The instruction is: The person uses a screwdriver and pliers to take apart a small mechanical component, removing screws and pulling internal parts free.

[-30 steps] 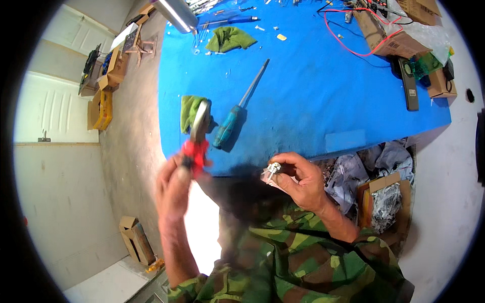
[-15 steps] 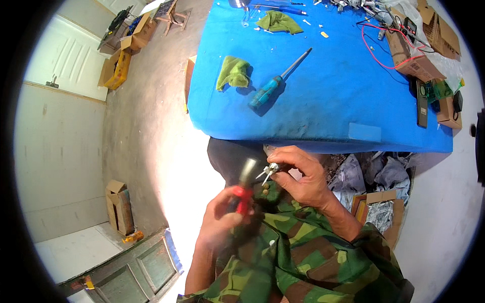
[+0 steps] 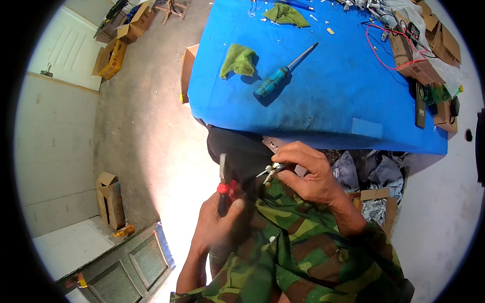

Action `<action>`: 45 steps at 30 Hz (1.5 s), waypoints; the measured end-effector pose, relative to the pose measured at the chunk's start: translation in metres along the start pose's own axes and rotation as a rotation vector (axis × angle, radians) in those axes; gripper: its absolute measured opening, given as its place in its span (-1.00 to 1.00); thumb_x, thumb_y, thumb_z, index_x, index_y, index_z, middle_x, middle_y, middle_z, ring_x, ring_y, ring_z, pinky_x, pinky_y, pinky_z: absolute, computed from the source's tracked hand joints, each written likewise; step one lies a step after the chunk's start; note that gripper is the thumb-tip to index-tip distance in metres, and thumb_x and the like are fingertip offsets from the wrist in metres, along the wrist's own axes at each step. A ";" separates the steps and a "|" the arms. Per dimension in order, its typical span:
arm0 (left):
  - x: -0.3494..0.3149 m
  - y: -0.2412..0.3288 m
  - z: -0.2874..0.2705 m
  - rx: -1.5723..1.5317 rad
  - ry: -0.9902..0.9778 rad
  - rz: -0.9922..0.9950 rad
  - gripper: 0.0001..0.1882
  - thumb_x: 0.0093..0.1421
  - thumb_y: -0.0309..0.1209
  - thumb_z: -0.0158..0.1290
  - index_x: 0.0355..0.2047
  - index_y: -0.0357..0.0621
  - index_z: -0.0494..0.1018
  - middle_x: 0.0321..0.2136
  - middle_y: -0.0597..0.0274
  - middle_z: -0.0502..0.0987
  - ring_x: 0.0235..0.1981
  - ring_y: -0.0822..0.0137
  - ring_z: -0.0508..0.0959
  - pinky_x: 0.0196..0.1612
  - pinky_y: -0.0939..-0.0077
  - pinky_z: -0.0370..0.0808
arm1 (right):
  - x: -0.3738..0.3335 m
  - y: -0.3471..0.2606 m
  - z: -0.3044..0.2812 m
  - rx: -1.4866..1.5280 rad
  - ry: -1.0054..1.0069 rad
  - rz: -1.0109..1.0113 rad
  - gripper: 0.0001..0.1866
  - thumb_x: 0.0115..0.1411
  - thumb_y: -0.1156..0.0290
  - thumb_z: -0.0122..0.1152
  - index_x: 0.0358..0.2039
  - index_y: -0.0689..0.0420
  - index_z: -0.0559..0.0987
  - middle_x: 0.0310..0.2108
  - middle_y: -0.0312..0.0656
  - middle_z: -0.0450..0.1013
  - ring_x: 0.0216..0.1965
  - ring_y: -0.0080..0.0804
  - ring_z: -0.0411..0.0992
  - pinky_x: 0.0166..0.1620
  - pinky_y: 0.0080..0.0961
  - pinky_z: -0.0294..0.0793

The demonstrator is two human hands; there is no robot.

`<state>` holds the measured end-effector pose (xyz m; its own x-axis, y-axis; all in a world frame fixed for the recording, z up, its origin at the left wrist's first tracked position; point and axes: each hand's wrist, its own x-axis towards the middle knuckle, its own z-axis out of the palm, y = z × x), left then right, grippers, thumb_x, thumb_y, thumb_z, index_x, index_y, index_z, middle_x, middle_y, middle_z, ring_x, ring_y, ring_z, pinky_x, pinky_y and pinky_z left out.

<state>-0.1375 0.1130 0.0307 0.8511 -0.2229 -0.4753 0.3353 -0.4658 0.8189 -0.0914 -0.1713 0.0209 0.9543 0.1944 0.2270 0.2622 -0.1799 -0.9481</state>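
Note:
My left hand (image 3: 218,218) is wrapped round the red-and-black handles of a pair of pliers (image 3: 223,169), whose metal jaws point up and away from me. To its right, my right hand (image 3: 309,174) pinches a small silvery part (image 3: 276,166) between thumb and fingers. Two thin white prongs stick out of that part toward the pliers, and the fingers hide the rest of it. A gap separates the pliers from the part. Both hands are over my lap, short of the front edge of the blue-covered table (image 3: 323,101).
On the table lie a blue-handled screwdriver (image 3: 273,83), a green cloth (image 3: 238,60) and another green cloth (image 3: 287,15). Cardboard boxes, a black phone-like object (image 3: 420,105) and a red cable (image 3: 371,43) crowd the right side. Bags of scrap (image 3: 386,171) sit under the table.
My left hand has drawn the pliers left and away from the small part, and their jaws now point more upright. The right hand keeps its pinch almost in place. The view has shifted slightly.

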 end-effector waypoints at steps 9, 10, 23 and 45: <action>0.002 0.018 0.004 0.154 0.038 0.091 -0.46 0.29 -0.47 0.22 0.28 -0.21 0.44 -0.05 -0.03 0.64 0.03 0.13 0.66 0.16 0.27 0.54 | 0.004 -0.004 -0.003 0.018 -0.100 0.013 -0.63 0.17 0.61 0.44 0.02 0.24 0.69 -0.08 -0.06 0.61 -0.07 -0.17 0.60 -0.01 -0.33 0.56; 0.003 0.016 0.004 0.182 0.028 0.108 -0.43 0.30 -0.45 0.21 0.31 -0.21 0.40 0.05 -0.09 0.60 0.09 0.03 0.63 0.19 0.22 0.53 | 0.004 -0.004 -0.004 0.045 -0.115 0.046 -0.64 0.19 0.60 0.42 0.03 0.24 0.68 -0.08 -0.06 0.61 -0.06 -0.18 0.60 0.00 -0.34 0.56; 0.005 0.015 0.001 0.453 0.102 0.334 -0.38 0.22 -0.58 0.27 0.30 -0.20 0.42 0.10 -0.14 0.60 0.09 -0.13 0.65 0.14 0.14 0.62 | 0.004 -0.004 -0.006 0.150 -0.205 0.181 -0.66 0.23 0.58 0.36 0.04 0.28 0.67 -0.08 -0.06 0.61 -0.03 -0.21 0.58 0.07 -0.35 0.53; -0.004 0.012 0.009 0.211 -0.070 0.250 -0.64 0.32 -0.44 0.25 0.11 -0.20 0.54 -0.26 0.02 0.71 -0.27 0.07 0.75 -0.15 0.31 0.64 | -0.005 0.021 0.009 0.478 -0.180 0.180 -0.70 0.35 0.63 0.28 0.08 0.28 0.64 -0.03 -0.21 0.59 -0.05 -0.54 0.56 0.01 -0.57 0.55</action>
<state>-0.1403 0.1005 0.0393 0.8641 -0.4079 -0.2947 0.0219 -0.5547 0.8318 -0.0917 -0.1675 -0.0025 0.9276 0.3703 0.0498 -0.0375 0.2249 -0.9737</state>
